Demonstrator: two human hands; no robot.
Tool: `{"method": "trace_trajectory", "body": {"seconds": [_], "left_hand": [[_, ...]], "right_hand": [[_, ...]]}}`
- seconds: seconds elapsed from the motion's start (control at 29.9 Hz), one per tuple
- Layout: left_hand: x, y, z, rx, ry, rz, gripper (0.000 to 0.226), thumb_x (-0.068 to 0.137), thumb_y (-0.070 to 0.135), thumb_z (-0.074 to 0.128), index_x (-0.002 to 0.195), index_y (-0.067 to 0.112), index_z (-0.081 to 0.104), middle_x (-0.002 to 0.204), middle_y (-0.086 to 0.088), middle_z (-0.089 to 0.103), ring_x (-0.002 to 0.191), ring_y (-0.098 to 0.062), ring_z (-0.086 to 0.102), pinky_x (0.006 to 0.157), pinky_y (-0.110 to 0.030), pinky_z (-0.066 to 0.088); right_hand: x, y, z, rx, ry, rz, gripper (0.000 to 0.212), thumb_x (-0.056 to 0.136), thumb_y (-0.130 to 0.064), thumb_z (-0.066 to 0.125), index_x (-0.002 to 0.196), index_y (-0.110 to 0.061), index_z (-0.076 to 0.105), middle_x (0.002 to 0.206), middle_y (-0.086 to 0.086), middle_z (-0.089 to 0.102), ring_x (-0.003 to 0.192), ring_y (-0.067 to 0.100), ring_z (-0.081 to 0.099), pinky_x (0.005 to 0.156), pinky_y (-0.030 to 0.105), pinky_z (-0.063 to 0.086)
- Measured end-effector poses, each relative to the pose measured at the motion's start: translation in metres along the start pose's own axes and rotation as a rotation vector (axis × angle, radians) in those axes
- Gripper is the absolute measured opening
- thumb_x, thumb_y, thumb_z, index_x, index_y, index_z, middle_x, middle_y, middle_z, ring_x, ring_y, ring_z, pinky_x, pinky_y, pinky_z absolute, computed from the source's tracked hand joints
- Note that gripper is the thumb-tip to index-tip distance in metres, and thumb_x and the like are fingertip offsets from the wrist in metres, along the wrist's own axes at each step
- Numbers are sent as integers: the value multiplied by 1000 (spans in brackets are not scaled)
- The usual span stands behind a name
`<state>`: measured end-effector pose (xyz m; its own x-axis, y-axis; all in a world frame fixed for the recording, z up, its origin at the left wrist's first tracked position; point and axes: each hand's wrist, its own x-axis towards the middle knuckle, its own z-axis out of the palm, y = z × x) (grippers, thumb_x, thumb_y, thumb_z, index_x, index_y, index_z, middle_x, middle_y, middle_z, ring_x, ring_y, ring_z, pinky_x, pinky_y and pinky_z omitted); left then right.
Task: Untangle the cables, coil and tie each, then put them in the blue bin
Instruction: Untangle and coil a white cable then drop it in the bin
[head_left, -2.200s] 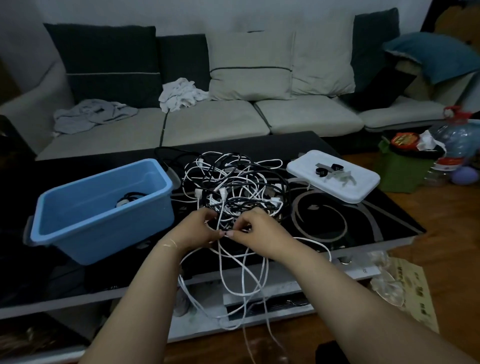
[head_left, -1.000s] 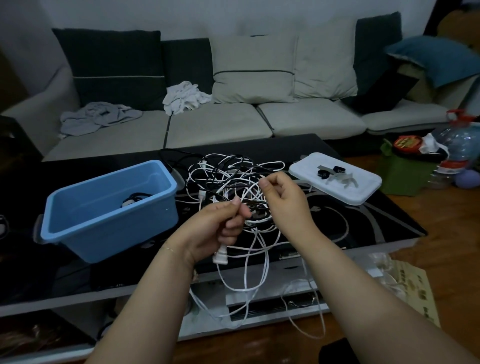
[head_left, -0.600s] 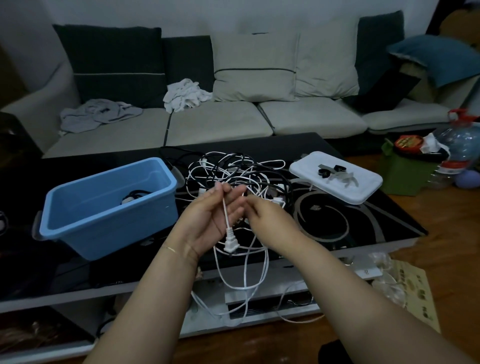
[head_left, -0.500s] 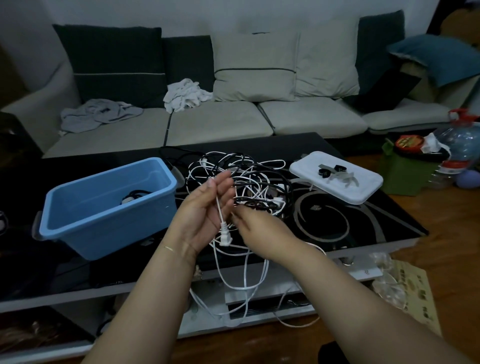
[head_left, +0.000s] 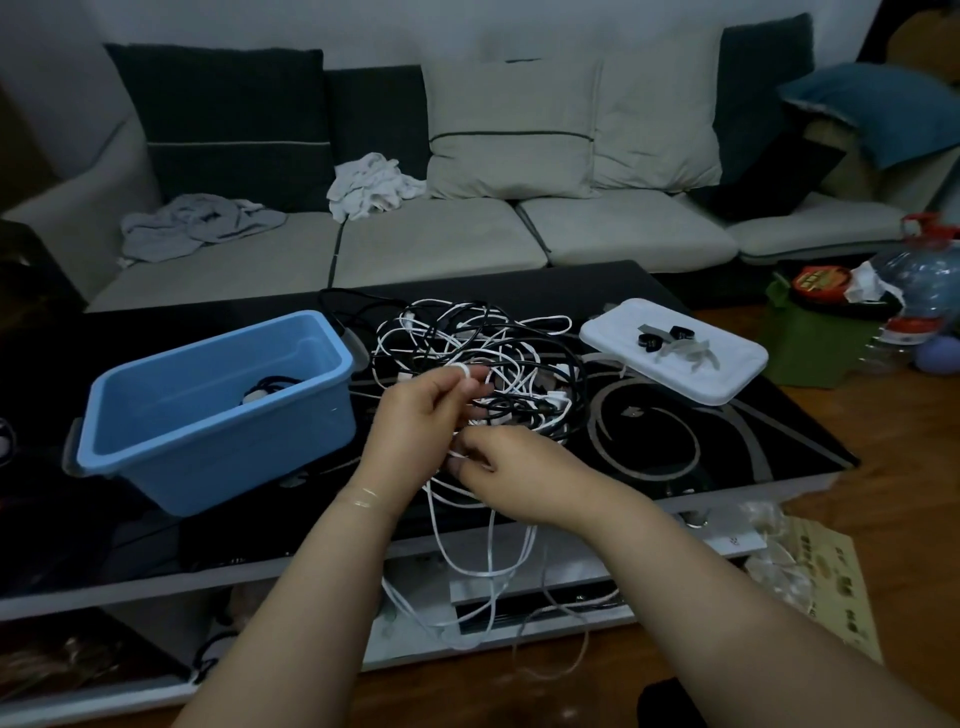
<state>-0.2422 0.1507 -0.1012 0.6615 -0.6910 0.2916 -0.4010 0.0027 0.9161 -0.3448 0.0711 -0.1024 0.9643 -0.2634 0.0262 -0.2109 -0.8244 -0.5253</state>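
Coiling step: left hand pinches white cable loops, right hand — at its four o'clock — grips the strand; next, another wrap.

— What's around me on the sofa?
— I see a crumpled white cloth and a grey garment lying on its seat cushions.
— And to my right?
— A white lid lies on my black table; a big water bottle stands on the floor.
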Motion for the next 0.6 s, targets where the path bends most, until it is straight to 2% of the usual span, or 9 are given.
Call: {"method": "trace_trajectory", "body": {"seconds": [0.07, 0.13, 0.2, 0.27, 0.33, 0.37, 0.43, 0.5, 0.6], "left_hand": [[-1, -5, -3, 336, -40, 114, 19, 98, 19, 52, 96, 17, 70, 85, 6, 72, 78, -9, 68, 72, -27, 53], [-3, -6, -3, 547, -104, 193, 23, 98, 27, 50, 86, 18, 67, 72, 2, 68, 71, -18, 63, 67, -36, 50], [-5, -2, -1, 614, -164, 166, 27, 98, 31, 47, 77, 19, 61, 63, 2, 59, 64, -18, 56, 61, -36, 46], [-3, -2, -3, 639, -200, 100, 29, 98, 33, 44, 80, 20, 63, 64, 4, 61, 66, -15, 57, 63, -34, 45], [-2, -1, -7, 576, -236, 46, 31, 99, 33, 43, 81, 19, 64, 63, 6, 61, 65, -15, 57, 65, -34, 45], [-2, 1, -9, 498, -264, 15, 32, 100, 31, 42, 79, 19, 63, 61, 8, 58, 63, -11, 54, 64, -33, 44], [-3, 6, -11, 316, -368, -40, 32, 103, 24, 40, 83, 18, 64, 55, 17, 57, 58, 3, 49, 64, -21, 40], [-5, 10, -11, 198, -493, -67, 34, 104, 19, 36, 94, 7, 67, 52, 22, 55, 52, 5, 46, 62, -13, 38], [-7, 10, -12, 7, -575, -117, 35, 103, 18, 35, 91, 7, 65, 58, 13, 53, 50, -3, 39, 48, -15, 36]], "right_hand": [[-1, 4, -5, -8, 32, 37, 24, 95, -39, 50, 74, -28, 46, 64, -11, 44, 72, 15, 47, 59, 29, 33], [-3, 7, -13, -87, 104, 93, 29, 91, -41, 52, 68, -25, 46, 62, -8, 45, 72, 16, 47, 56, 29, 31], [-6, 10, -20, -172, 171, 130, 32, 86, -46, 55, 65, -23, 48, 62, -5, 48, 70, 17, 50, 55, 29, 31], [-8, 14, -26, -182, 223, 152, 41, 81, -54, 60, 63, -20, 48, 62, -3, 52, 68, 17, 52, 53, 29, 31], [-7, 21, -31, -65, 238, 176, 43, 79, -61, 60, 64, -21, 53, 67, -4, 58, 69, 14, 55, 56, 30, 38], [-6, 26, -32, 51, 230, 165, 39, 81, -59, 59, 66, -23, 55, 72, -5, 61, 73, 13, 58, 63, 32, 45], [-3, 34, -31, 261, 210, 106, 27, 90, -46, 58, 73, -25, 60, 80, -6, 67, 81, 14, 62, 78, 39, 51], [-2, 38, -30, 340, 245, 48, 22, 92, -38, 57, 80, -20, 63, 83, -1, 68, 84, 17, 63, 83, 44, 51], [0, 41, -29, 380, 383, 64, 40, 75, -63, 57, 79, -23, 60, 74, -7, 66, 75, 16, 62, 75, 44, 52]]}}
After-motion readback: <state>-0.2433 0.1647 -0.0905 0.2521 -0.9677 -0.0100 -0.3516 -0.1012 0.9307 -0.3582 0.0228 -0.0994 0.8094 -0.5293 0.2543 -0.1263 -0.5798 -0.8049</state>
